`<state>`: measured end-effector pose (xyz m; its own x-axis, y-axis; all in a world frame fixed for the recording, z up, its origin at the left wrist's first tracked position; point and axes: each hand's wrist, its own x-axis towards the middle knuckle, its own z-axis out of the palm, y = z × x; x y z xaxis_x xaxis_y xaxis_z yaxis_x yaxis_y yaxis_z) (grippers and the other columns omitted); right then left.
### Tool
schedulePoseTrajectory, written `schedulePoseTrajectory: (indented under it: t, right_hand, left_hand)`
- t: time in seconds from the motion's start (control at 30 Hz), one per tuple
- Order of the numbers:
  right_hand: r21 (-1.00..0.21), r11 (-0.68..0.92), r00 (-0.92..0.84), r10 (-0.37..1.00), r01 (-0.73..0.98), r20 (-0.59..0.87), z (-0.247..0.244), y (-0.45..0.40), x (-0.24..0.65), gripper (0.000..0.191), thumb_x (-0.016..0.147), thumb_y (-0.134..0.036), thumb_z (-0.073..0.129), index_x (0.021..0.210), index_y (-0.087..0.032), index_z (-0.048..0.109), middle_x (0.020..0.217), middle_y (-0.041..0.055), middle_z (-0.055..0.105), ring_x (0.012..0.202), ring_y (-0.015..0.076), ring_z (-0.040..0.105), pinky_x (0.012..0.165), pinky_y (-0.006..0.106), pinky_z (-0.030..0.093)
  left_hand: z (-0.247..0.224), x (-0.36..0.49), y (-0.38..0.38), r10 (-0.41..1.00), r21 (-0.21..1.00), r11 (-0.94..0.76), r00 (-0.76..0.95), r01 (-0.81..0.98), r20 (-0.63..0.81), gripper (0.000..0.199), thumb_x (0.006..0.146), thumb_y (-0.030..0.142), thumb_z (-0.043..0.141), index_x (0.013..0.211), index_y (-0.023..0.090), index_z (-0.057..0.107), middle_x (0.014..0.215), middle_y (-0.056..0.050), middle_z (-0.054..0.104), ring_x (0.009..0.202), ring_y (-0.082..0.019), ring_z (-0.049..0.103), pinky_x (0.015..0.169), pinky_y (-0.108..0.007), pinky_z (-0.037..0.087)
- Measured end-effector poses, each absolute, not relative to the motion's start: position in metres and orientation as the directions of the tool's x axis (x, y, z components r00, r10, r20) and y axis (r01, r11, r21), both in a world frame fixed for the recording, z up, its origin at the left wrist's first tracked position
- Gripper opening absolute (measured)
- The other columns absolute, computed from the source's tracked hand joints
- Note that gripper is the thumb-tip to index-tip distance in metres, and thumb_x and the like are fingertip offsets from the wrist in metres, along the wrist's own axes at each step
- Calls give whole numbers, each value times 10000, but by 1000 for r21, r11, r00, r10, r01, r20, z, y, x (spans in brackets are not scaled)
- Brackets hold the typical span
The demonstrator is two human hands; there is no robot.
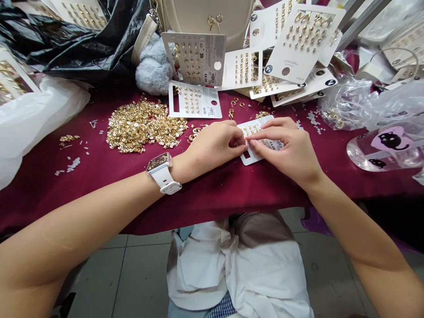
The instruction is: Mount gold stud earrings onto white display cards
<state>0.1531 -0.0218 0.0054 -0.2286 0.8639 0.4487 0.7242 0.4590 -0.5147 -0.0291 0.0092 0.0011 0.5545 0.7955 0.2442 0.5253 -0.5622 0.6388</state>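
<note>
Earring card (273,145) matt white paper; loose studs (145,126) glossy gold metal; tablecloth (99,185) matt maroon cloth

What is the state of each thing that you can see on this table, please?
Left hand, fingertips at the card's edge
Right hand, fingers lying over the card
Earring card, held between both hands
White watch, strapped on the left wrist
Gold earring pieces, loose in a heap
Card of gold studs, lying flat
Black plastic bag, crumpled
Clear plastic bag, crumpled
</note>
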Motion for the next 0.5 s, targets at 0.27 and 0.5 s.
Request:
schedulePoseTrajectory:
  t: [0.27, 0.5]
  right_hand:
    - [-406, 551, -306, 793, 729, 527, 2, -28, 151, 149, 800, -153, 649, 860, -236, 757, 815, 16, 748, 972, 225, 638, 855, 362, 544]
    - [-423, 475, -265, 844, 771, 466, 3, -28, 152, 165, 808, -202, 642, 885, -298, 751, 873, 18, 725, 984, 236, 645, 864, 382, 544]
  left_hand:
    - [0, -29, 11, 789, 616, -579, 557, 534, 260, 129, 790, 175, 675, 673, 122, 668, 658, 12, 537, 611, -70, 453, 569, -213, 321]
    - [3, -28, 10, 798, 613, -567, 552, 550, 242, 141, 788, 165, 666, 652, 131, 649, 639, 17, 514, 608, -74, 457, 558, -215, 312]
